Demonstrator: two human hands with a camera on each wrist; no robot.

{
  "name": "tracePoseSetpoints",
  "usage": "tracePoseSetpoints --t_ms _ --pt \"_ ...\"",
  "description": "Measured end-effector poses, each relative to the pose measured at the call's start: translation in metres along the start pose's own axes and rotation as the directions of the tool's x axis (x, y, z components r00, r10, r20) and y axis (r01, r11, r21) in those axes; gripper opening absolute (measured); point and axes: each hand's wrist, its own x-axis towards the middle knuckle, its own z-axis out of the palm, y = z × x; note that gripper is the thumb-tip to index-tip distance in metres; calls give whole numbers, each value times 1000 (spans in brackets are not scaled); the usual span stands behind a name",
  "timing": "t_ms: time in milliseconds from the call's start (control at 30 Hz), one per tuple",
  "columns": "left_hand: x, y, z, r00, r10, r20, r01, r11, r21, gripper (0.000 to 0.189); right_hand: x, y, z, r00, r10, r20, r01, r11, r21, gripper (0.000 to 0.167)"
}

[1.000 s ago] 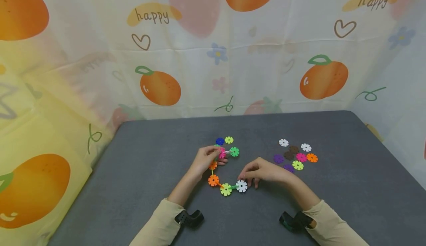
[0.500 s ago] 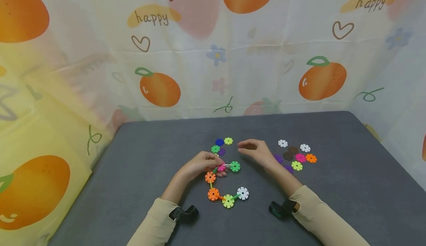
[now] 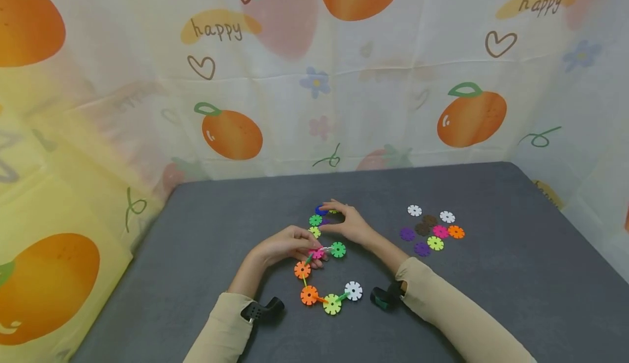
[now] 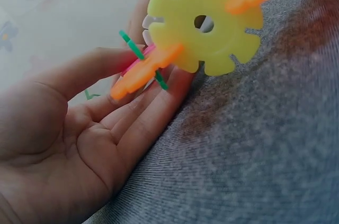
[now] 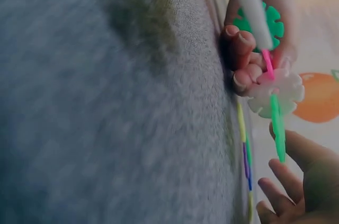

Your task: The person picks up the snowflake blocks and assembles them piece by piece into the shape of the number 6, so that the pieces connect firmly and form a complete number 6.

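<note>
A chain of slotted flower-shaped plastic discs hangs from my left hand [image 3: 285, 245], which pinches its pink disc [image 3: 316, 253]. From there the chain curves through orange discs [image 3: 309, 296] and a yellow disc [image 3: 332, 304] to a white disc [image 3: 353, 291] at one end. Its other end is a green disc [image 3: 338, 250], seen edge-on in the right wrist view. My right hand [image 3: 352, 226] reaches over a small group of loose discs, fingers spread and holding nothing. It partly covers a blue disc [image 3: 320, 210]; a loose green disc [image 3: 315, 220] and yellow disc [image 3: 314, 232] show beside it.
A second group of loose discs lies to the right, among them white discs [image 3: 447, 217], purple discs [image 3: 422, 249], brown discs [image 3: 423, 228] and an orange disc [image 3: 456, 232]. The grey table [image 3: 221, 215] ends at a patterned cloth [image 3: 285, 106] behind.
My right hand has left the white end disc and swung up and leftward to the loose discs at the back. The left hand has drawn the chain a little toward me.
</note>
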Motion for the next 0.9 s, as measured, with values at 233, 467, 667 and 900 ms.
tracePoseSetpoints --t_ms 233,467,667,900 --pt "0 -1 0 1000 3 2 -3 1000 -1 30 11 2 11 996 -78 52 84 987 -135 51" --pt "1 -1 1 1000 7 -6 -7 1000 4 30 15 -3 20 997 -71 33 77 967 -244 45" --pt "1 -2 1 1000 7 -20 -6 1000 30 29 15 3 18 995 -82 60 96 957 -273 33" --pt "-1 -1 3 1000 6 0 -6 1000 4 31 3 12 -1 995 -85 51 94 967 -236 27"
